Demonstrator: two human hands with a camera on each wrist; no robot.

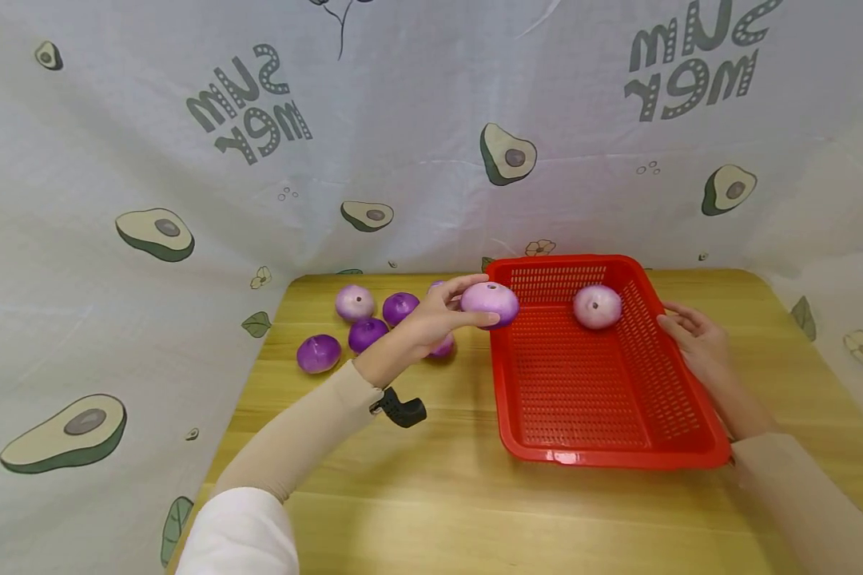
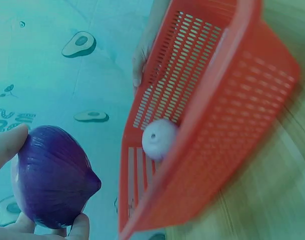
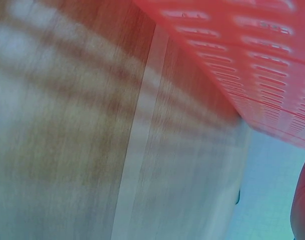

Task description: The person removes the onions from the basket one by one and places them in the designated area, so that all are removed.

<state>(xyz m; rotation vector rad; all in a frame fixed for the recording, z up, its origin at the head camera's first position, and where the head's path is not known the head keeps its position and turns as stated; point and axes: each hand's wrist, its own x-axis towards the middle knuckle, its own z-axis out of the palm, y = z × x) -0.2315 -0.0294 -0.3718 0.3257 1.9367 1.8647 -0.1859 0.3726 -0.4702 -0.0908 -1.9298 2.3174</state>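
My left hand (image 1: 431, 319) grips a purple onion (image 1: 491, 302) between thumb and fingers, raised beside the left rim of a red plastic basket (image 1: 582, 391). In the left wrist view the onion (image 2: 55, 175) shows its pointed tip towards the basket (image 2: 232, 120). My right hand (image 1: 701, 347) holds the basket's right rim, thumb at the edge. One pale purple onion (image 1: 598, 307) lies inside the basket, near its far right corner. The right wrist view shows the basket's slotted outer wall (image 3: 272, 70) and only an edge of the right hand (image 3: 303, 200).
Several more onions (image 1: 320, 354) lie in a loose group on the wooden table (image 1: 403, 495), left of the basket; my left hand and forearm partly cover some. A pale curtain (image 1: 417, 104) printed with avocados hangs behind the table and along its sides.
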